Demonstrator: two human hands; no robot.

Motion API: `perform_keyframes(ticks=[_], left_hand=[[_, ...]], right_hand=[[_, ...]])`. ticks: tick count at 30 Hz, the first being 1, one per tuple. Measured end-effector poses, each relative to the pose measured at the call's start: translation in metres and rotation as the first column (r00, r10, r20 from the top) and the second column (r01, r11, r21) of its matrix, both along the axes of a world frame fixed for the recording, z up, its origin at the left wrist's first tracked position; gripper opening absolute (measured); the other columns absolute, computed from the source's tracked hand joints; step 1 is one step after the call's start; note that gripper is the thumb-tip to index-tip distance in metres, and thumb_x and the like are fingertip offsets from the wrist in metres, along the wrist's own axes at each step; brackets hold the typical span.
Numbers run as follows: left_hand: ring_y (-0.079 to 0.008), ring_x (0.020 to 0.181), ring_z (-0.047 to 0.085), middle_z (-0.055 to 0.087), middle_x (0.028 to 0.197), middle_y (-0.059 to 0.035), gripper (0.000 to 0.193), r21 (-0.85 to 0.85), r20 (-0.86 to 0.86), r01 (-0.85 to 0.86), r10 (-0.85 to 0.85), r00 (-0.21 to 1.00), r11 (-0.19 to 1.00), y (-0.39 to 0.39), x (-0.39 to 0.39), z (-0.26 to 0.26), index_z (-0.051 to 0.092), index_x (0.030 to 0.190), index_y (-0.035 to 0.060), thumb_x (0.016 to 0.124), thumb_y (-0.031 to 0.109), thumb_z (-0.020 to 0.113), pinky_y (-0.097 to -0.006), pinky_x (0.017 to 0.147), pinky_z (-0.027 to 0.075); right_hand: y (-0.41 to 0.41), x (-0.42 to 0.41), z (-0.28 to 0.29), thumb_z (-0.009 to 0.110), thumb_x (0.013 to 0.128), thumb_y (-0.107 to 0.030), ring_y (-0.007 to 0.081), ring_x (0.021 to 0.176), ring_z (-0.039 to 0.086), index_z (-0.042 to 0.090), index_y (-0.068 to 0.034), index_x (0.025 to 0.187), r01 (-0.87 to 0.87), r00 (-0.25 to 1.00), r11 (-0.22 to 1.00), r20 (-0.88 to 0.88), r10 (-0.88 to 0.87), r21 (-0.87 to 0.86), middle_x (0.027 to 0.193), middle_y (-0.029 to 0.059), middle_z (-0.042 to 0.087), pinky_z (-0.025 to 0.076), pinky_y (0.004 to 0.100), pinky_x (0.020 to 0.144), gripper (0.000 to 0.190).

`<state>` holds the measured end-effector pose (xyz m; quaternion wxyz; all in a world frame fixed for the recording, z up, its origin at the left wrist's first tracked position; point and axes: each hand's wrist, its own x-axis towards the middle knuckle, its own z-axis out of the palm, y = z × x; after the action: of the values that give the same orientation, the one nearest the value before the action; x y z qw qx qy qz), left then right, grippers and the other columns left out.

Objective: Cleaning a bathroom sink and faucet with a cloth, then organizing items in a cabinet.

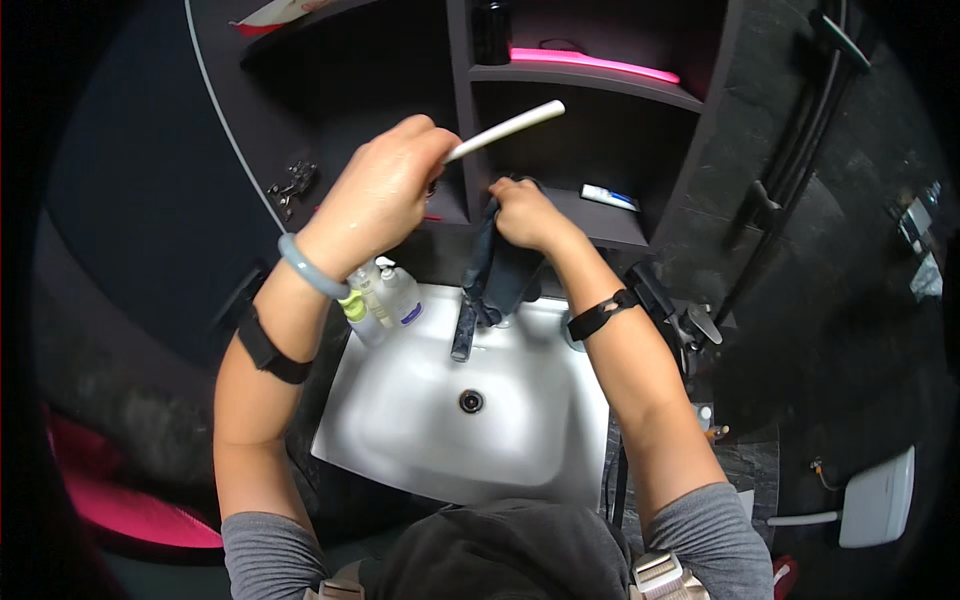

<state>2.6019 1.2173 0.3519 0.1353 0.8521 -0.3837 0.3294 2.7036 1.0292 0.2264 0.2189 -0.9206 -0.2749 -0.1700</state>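
My left hand (382, 187) is raised over the left part of the sink, its fingers closed around a slim white handle (510, 131). That handle points up and to the right; its other end is hidden by my hand. My right hand (525, 214) grips a dark blue cloth (514, 277) against the lower shelf's edge. The cloth hangs down behind and beside the dark faucet (464, 330). Below both arms lies a white washbasin (420, 450) with a dark drain (471, 402).
Several pump bottles (390, 292) stand at the basin's back left corner. On the dark shelves (585, 73) are a pink comb (592, 62), a black container (492, 34) and a toothpaste tube (609, 197). A white cistern (877, 499) is at right.
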Motion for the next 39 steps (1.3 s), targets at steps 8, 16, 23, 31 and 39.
perform_keyframes(ticks=[8,16,23,31,39], left_hand=[[-0.0391,0.086,0.062,0.061,0.090,-0.0197,0.020,0.248,-0.050,-0.066,0.081,0.995,0.967,-0.074,0.088,-0.050,0.065,0.089,-0.0001,0.072,-0.006,0.057,-0.0442,0.078,0.052],[-0.0365,0.088,0.064,0.063,0.091,-0.0192,0.014,0.388,-0.045,-0.191,0.225,0.973,0.902,-0.114,0.124,-0.090,0.066,0.088,0.0002,0.076,0.001,0.060,-0.0440,0.080,0.053],[-0.0309,0.086,0.063,0.062,0.091,-0.0108,0.015,0.324,0.110,-0.020,-0.017,0.994,0.946,-0.156,0.120,-0.088,0.066,0.090,0.0089,0.077,0.016,0.067,-0.0426,0.074,0.052],[-0.0309,0.085,0.066,0.063,0.090,-0.0135,0.007,0.355,0.143,-0.044,-0.008,0.990,0.934,-0.153,0.125,-0.102,0.063,0.083,0.0036,0.078,0.008,0.061,-0.0387,0.070,0.055],[-0.0388,0.079,0.066,0.059,0.090,-0.0230,0.012,0.054,-0.022,-0.211,0.212,0.977,0.976,-0.106,0.125,-0.119,0.056,0.087,-0.0041,0.076,0.000,0.059,-0.0437,0.069,0.056]], right_hand=[[-0.044,-0.110,-0.003,0.051,0.084,0.005,0.0163,0.091,0.063,0.063,0.000,0.110,0.081,0.957,0.769,-0.266,0.119,0.635,0.096,0.0094,0.067,0.048,0.0282,0.084,0.029],[-0.118,-0.181,-0.013,0.052,0.090,0.001,0.0125,0.085,0.061,0.061,0.001,0.115,0.288,0.900,0.151,-0.321,0.294,0.946,0.096,0.0054,0.065,0.049,0.0250,0.078,0.026],[-0.127,-0.190,-0.002,0.050,0.086,0.007,0.0173,0.105,0.057,0.054,0.002,0.120,-0.076,0.966,0.142,0.108,-0.234,0.987,0.120,0.0114,0.057,0.044,0.0278,0.094,0.034],[-0.102,-0.143,0.021,0.053,0.079,0.011,0.0307,0.119,0.048,0.058,0.002,0.113,-0.137,0.530,0.658,0.616,-0.583,0.740,0.127,0.0158,0.048,0.036,0.0382,0.104,0.035],[-0.066,-0.064,-0.031,0.052,0.072,0.008,0.0406,0.108,0.054,0.060,0.006,0.103,0.155,0.910,0.972,0.357,-0.210,0.178,0.110,0.0250,0.056,0.044,0.0440,0.095,0.032]])
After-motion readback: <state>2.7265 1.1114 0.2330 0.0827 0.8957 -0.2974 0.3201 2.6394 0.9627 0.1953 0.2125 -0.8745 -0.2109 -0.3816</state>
